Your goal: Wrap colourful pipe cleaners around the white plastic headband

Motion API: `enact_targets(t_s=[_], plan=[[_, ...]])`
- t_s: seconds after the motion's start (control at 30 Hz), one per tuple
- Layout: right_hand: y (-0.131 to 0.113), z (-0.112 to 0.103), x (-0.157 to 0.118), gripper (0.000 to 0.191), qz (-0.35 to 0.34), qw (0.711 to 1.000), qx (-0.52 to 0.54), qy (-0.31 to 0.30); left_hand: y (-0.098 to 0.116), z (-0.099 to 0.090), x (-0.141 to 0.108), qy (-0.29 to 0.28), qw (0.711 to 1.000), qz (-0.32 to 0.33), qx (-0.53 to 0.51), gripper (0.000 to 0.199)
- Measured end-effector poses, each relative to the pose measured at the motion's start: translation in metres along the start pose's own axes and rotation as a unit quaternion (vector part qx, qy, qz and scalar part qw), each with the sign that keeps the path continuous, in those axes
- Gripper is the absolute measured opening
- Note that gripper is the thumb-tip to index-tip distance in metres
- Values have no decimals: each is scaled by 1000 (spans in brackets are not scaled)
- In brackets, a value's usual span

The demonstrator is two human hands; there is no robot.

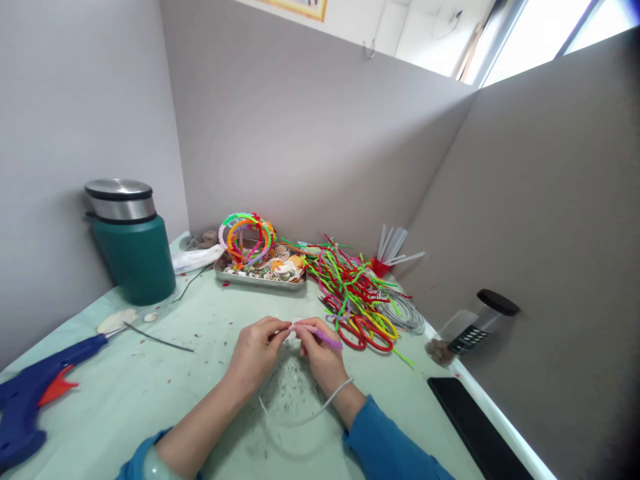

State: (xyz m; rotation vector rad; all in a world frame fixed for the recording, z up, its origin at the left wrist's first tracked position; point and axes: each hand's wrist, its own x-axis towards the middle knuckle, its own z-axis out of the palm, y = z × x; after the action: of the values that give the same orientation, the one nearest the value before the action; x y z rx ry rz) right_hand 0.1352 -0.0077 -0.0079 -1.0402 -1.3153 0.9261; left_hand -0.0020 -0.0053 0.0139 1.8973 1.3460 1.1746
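Note:
My left hand (256, 352) and my right hand (320, 353) meet above the middle of the table. Thumb and fingers of each are pinched together around a fuzzy pink and purple stem (327, 337), whose purple end sticks out over my right hand. Its pink end lies between the fingertips of both hands. A pale grey cord (320, 411) curves in a loop below the hands and passes over my right wrist. The tips of the fingers hide where cord and stem meet.
A metal tray (260, 281) with shells and colourful rings stands behind the hands. Colourful stems (345, 273) and red-handled scissors (367, 333) lie back right. At left are a blue glue gun (30, 380) and a green bottle (133, 253); at right, a black phone-like slab (475, 427) and a clear jar (475, 327).

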Motion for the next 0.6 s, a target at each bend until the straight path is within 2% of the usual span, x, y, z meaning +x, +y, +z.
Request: enact_targets(t_s=[0.13,0.23,0.37,0.47,0.6], plan=[[-1,-1,0,21,-10,1000,-6,2,2,-1,0,-14,999,-20,-29,24],[0,0,0,20,-3,1000,-4,-4,3,0,1,-37,993,-95,-64,27],[5,3,1,20,0,1000,16,-21,3,-1,3,-49,969,-185,-157,31],[9,4,0,19,-4,1000,-14,-28,1,-2,4,-43,956,-203,-207,35],[9,4,-2,17,-24,996,-71,-46,-3,-2,4,-42,951,-209,-224,39]])
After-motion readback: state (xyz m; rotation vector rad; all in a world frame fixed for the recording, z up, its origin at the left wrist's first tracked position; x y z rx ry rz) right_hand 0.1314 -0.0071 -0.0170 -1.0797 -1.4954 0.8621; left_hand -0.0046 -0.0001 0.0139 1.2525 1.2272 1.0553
